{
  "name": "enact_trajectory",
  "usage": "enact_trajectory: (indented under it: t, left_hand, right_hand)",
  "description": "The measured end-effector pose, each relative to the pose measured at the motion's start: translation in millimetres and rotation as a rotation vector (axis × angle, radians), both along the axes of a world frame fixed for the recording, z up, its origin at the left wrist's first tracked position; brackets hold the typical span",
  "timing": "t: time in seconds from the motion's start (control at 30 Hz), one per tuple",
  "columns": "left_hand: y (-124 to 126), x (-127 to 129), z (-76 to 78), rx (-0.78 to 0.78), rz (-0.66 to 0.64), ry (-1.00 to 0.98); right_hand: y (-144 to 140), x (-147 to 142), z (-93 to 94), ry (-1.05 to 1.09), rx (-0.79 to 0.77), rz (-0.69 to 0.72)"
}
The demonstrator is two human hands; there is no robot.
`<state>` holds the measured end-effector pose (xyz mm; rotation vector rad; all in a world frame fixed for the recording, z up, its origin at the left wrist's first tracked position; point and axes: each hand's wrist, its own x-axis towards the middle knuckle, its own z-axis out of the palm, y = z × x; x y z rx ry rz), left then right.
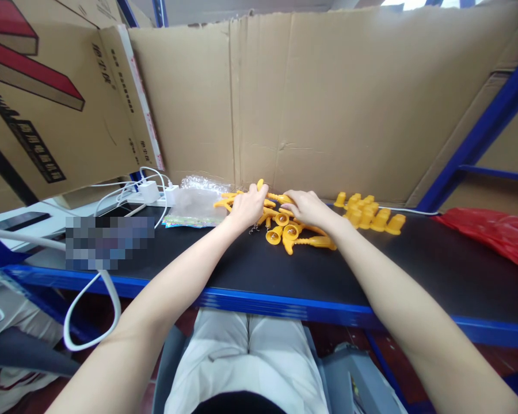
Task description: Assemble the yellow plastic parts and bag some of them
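Yellow pieces (290, 232) heaped on the black surface (250, 264), and here's the left hand (247, 206) clasped round one, the right hand (308, 208) seemingly holding another, its grip partly hidden!

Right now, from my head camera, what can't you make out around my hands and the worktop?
All in the head view:
Bare left hand: fingertip contact with the yellow plastic pieces, hidden by the hand itself.
Bare right hand: exact grip, partly covered by its own back.
Yellow plastic cone-shaped cups: exact count, front ones overlap rear ones.
Crinkled red plastic: its far end, cut off by the right edge.
Multicoloured pixelated patch: whatever it masks.
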<state>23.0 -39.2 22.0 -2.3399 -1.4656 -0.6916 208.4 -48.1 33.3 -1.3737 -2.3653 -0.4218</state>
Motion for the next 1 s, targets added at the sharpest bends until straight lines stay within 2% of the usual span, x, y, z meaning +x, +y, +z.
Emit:
enact_trajectory:
  t: [0.13, 0.3, 0.4, 0.5, 0.6, 0.73, 0.83, 1.0]
  left_hand:
    - [3.8, -1.4, 0.8, -0.034, -0.006, -0.035]
    - [9.3, -1.3, -1.6, -0.253, -0.053, -0.072]
    - [7.4, -1.6, -1.3, -0.271, -0.037, -0.060]
    - [4.0, -3.1, -0.2, -0.225, -0.012, -0.026]
    - [3.1, -5.1, -0.6, -0.193, 0.014, 0.020]
    - [4.5, -5.9, -2.4, -0.170, 0.038, 0.054]
    - [4.0, -4.7, -2.8, -0.176, 0.037, 0.060]
    - [2.2, -2.5, -2.6, -0.191, 0.033, 0.044]
  right_hand:
    - [-0.5, 0.1, 1.2, -0.047, 0.113, -0.012]
    - [-4.3, -0.6, 1.7, -0.125, 0.317, 0.024]
    - [-2.6, 0.8, 0.6, -0.139, 0.370, 0.037]
    - [-0.4, 2.7, -0.8, -0.120, 0.327, 0.053]
    - [-1.3, 2.2, -2.1, -0.108, 0.209, 0.066]
    - [-6.3, -2.7, -1.4, -0.138, 0.091, 0.021]
    - [-8.9, -4.5, 0.6, -0.151, 0.107, -0.012]
    - [-8.7, -1.8, 2.0, -0.135, 0.187, 0.019]
